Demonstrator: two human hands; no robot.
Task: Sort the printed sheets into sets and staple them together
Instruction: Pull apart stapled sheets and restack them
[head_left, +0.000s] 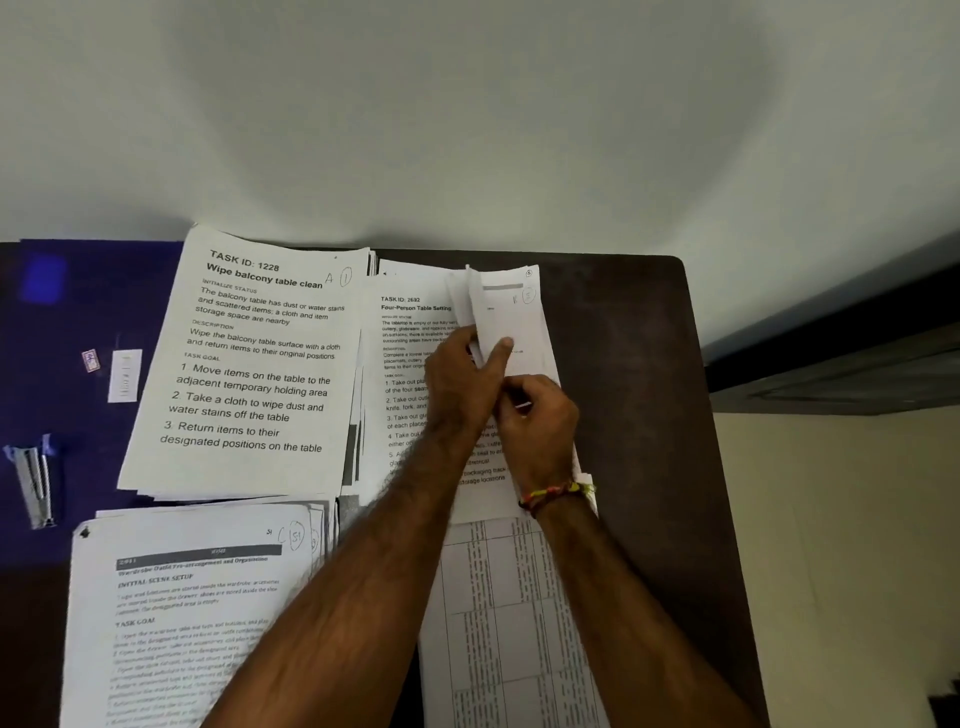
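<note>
An office desk (649, 322): printed task sheets (260, 364), a stapler (34, 480).

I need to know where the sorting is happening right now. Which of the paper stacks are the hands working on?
The far right stack, headed Four-Person Table Setting. Both the left hand and right hand pinch sheets lifted from it; the Wipe balcony stack and near-left stack lie untouched.

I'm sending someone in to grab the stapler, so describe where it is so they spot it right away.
Start at the big sheet headed "Wipe balcony table clean" at the far left of the dark table. Left of it lies a blue cover. The stapler rests near that cover's front left edge: long, narrow and metallic, unlike the small white slip and tiny label farther back.
</note>
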